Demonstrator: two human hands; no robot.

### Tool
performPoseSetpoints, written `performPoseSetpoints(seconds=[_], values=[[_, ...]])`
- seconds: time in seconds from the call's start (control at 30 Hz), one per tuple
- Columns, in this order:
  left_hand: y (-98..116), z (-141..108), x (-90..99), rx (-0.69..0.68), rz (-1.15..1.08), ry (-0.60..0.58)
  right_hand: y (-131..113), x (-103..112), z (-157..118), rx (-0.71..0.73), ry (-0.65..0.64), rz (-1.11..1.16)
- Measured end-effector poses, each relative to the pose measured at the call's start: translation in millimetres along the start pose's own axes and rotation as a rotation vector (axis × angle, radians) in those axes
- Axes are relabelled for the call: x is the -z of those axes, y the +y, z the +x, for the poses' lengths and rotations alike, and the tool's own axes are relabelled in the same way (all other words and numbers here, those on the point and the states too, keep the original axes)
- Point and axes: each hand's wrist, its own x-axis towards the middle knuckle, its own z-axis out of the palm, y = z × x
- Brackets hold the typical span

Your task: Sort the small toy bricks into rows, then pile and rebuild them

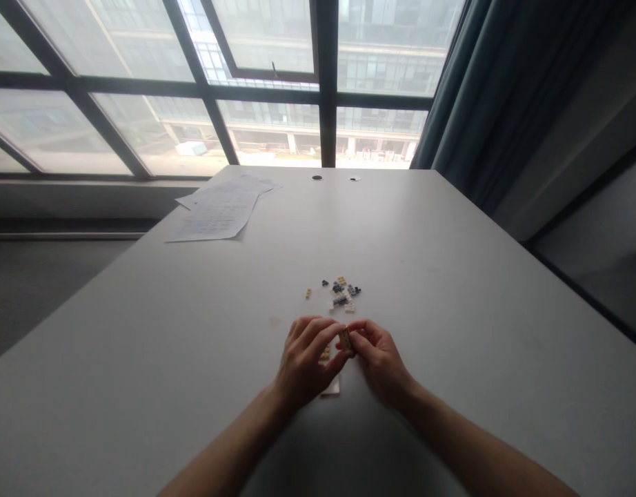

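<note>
Between my two hands is a small tan building brick piece [345,338], tilted up above the table. My left hand [308,359] pinches it from the left with thumb and fingertips. From the other side, the thumb and index finger of my right hand [377,352] close on its right edge. Partly hidden behind my left hand are yellow studded bricks [325,353] and a pale flat item [331,386] on the table. Just beyond my hands lies a loose pile of small grey, black, white and yellow bricks [341,297].
A lone yellow brick [308,293] lies left of the pile. Printed papers [219,207] overlap at the far left of the white table [452,290]. Two round holes are near its back edge. Windows [276,131] stand behind, with a dark curtain [463,103] at right.
</note>
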Motion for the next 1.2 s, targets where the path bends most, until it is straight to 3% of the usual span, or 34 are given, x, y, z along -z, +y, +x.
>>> performPoseSetpoints(seconds=[0.1,0.3,0.5,0.63,0.83,1.0,1.2], values=[[1,0,0.0,-0.038,-0.035,-0.025,-1,-3,-1,-0.057,-0.057,0.013],[1,-1,-1.2,-0.029,0.006,-0.01,-7,1,0,0.128,-0.023,-0.208],[-2,-2,-4.4,-0.05,0.051,-0.032,-6,4,2,0.116,-0.025,-0.268],[-5,-3,-4.1,0.004,0.077,-0.064,-8,11,5,0.132,0.043,-0.517],[-14,-4,-1.7,0.105,0.093,0.006,-11,15,5,0.206,0.046,-0.987],[-16,-3,-1.9,0.148,0.103,0.022,-9,14,5,0.286,0.041,-1.162],[-14,-3,-2.7,0.134,0.112,-0.04,-7,12,5,0.295,0.035,-1.257]])
